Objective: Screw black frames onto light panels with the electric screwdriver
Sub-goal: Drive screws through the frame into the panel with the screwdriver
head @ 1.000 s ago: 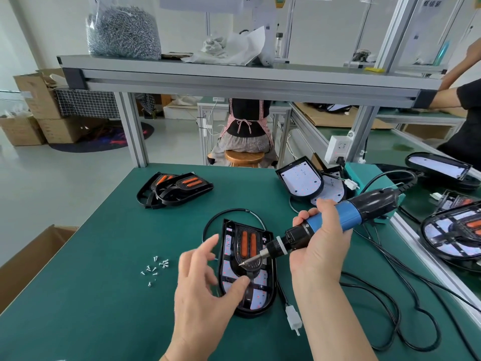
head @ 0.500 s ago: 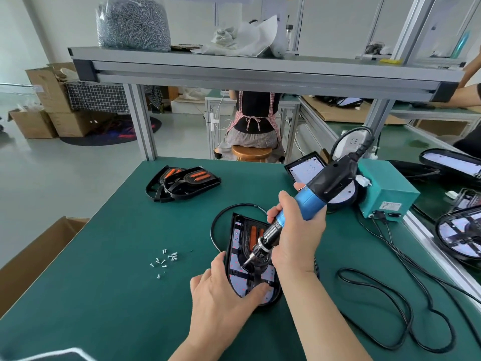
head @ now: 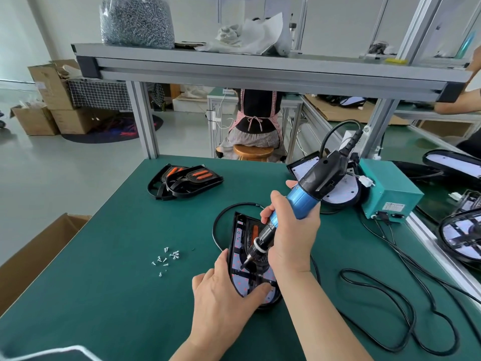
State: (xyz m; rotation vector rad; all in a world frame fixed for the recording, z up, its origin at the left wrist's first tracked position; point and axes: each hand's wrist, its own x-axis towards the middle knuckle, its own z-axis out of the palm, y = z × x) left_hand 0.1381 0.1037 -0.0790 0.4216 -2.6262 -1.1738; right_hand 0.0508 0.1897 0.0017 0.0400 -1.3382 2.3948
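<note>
Black plastic over a pale dotted board is what the work comes down to just now. The light panel point(head: 244, 284) lies flat on the green table point(head: 104, 295) near its front edge, with the black frame point(head: 240, 220) seated on top and two orange strips showing through the frame's far half. A thin black lead loops out from its far end.

The left hand point(head: 221, 295) clasps the near end, thumb laid across the face and fingers running up the left rim, pinning it down. The right hand point(head: 291, 238) is wrapped round the electric screwdriver point(head: 304, 201), which leans up and away to the right; its bit is down on the frame left of the middle, so I'd say a screw is being driven, though the screw itself is too small to see. How many are already in this frame I cannot tell.

There looks to be plenty left. A small scatter of loose screws point(head: 166, 259) waits just left of the panel; a stack of spare frames point(head: 184, 181) sits untouched at the far left; bare panels point(head: 341, 198) lie behind the tool, beside the teal control box point(head: 390, 188). Framed units point(head: 460, 233) lie on the next bench to the right; whether they are screwed down I can't make out.
</note>
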